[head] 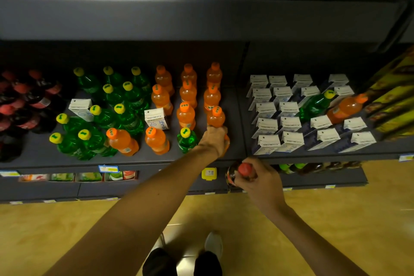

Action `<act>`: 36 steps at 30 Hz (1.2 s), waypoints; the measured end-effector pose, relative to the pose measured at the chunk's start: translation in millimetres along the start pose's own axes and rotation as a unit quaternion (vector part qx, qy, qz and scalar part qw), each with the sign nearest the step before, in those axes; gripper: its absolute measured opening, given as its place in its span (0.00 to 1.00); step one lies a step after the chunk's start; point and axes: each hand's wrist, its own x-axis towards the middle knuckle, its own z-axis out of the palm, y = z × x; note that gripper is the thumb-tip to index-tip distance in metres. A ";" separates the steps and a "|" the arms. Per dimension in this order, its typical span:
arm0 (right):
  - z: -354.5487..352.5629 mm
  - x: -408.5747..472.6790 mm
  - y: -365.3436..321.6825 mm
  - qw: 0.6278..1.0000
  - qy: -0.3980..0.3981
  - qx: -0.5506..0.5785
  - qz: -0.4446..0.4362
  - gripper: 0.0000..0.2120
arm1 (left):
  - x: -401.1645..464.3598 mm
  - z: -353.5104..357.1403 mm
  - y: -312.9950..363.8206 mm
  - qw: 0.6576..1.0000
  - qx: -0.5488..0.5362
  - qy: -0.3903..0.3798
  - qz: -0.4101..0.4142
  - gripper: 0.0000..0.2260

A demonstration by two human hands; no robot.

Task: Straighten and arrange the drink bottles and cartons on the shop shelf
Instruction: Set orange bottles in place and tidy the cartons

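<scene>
Two hands work at the front edge of the dark shelf (125, 159). The left hand (214, 139) is curled over the top of an orange bottle (225, 141) in the front row, just right of a green bottle (187, 140). The right hand (257, 177) grips a dark bottle with a red cap (237, 172) below the shelf edge, off the shelf. Green and orange bottles stand in mixed rows, with a milk carton (158, 119) among them. On the right section, among the white cartons (277, 119), a green bottle lying tilted (315, 105) and an orange bottle lying tilted (345, 107) rest side by side.
</scene>
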 end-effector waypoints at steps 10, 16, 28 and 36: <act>-10.1 -1.5 -16.5 1.000 -0.007 0.014 0.019 0.16 | -1.8 3.9 -3.5 1.000 -0.009 0.012 -0.004 0.19; -11.0 -1.2 -23.3 1.000 -0.019 0.015 0.003 0.15 | -20.4 2.6 -13.8 0.998 -0.049 0.039 0.018 0.25; 41.1 11.5 -87.3 0.995 -0.076 0.017 -0.067 0.12 | -108.5 -28.8 -97.9 0.986 -0.040 0.164 -0.008 0.09; 112.8 11.1 -187.4 0.983 -0.149 0.061 -0.084 0.13 | -176.6 -71.6 -224.9 0.964 -0.064 0.246 -0.084 0.10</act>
